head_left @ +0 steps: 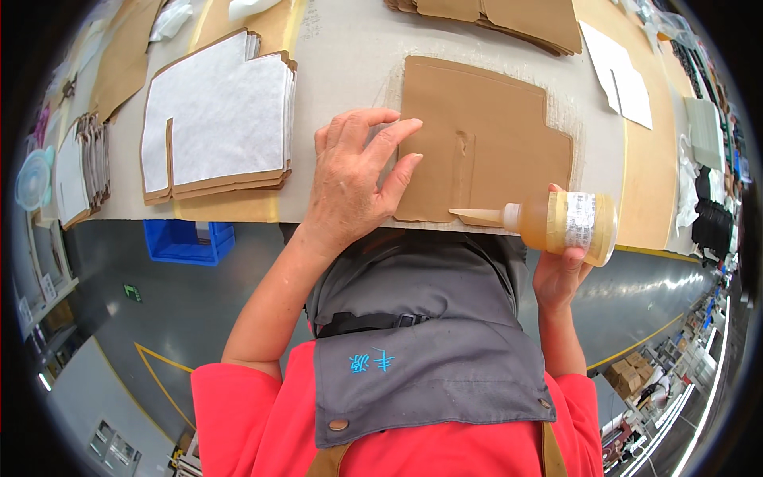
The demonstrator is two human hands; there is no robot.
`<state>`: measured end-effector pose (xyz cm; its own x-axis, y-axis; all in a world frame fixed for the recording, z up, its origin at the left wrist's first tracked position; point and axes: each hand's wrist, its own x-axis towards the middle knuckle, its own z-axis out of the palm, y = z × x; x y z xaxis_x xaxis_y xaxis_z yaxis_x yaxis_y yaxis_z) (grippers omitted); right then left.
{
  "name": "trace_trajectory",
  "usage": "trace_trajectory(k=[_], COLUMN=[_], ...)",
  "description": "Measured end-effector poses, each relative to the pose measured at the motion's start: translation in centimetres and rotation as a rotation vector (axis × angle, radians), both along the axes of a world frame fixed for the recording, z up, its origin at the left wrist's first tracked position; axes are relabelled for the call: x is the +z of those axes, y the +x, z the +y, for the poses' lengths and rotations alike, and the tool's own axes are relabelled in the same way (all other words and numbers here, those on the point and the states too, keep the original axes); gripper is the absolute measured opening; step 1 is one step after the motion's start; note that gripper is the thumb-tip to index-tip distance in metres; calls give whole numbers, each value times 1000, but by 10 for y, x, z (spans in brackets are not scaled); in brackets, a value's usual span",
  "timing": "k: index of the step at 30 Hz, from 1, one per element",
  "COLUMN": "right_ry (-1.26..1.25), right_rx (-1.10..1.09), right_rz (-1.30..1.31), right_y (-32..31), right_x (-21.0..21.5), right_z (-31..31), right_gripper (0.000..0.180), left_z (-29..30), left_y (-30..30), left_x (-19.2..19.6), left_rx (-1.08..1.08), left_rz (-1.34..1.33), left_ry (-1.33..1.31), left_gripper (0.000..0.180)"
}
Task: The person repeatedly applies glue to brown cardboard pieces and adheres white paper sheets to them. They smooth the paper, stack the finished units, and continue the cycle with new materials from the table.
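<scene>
A flat brown leather-like panel (501, 119) with a notched right corner and a narrow slit lies on the table in front of me. My right hand (558, 278) is closed around a squeeze bottle (556, 222) of amber liquid, which looks like glue. The bottle is tipped on its side, and its long pointed nozzle reaches left to the panel's near edge, by the bottom of the slit. My left hand (354, 175) is over the panel's left edge, fingers curved and apart, with nothing seen in it. Whether its fingertips touch the panel cannot be made out.
To the left lies a stack of white-faced brown panels (218, 119), with another small stack (83, 171) farther left. More brown panels (509, 20) are piled at the far side. A white piece (620, 75) lies at the right. Below the table's near edge is a blue bin (183, 246).
</scene>
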<state>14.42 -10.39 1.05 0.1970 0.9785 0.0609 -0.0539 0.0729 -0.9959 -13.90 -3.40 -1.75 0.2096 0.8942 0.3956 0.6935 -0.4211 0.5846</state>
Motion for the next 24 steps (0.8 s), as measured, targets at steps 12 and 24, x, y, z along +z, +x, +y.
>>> trace_trajectory(k=[12, 24], right_ry=[-45, -33], right_rx=[97, 88], right_rz=[-22, 298], right_y=[-31, -29], right_x=[-10, 12], right_z=[4, 101], right_gripper=[93, 59], left_z=[0, 4], left_y=[0, -9], left_x=[-1, 8], left_rx=[21, 148], left_rz=[-57, -372], left_ry=[-3, -65], left_gripper=[36, 25])
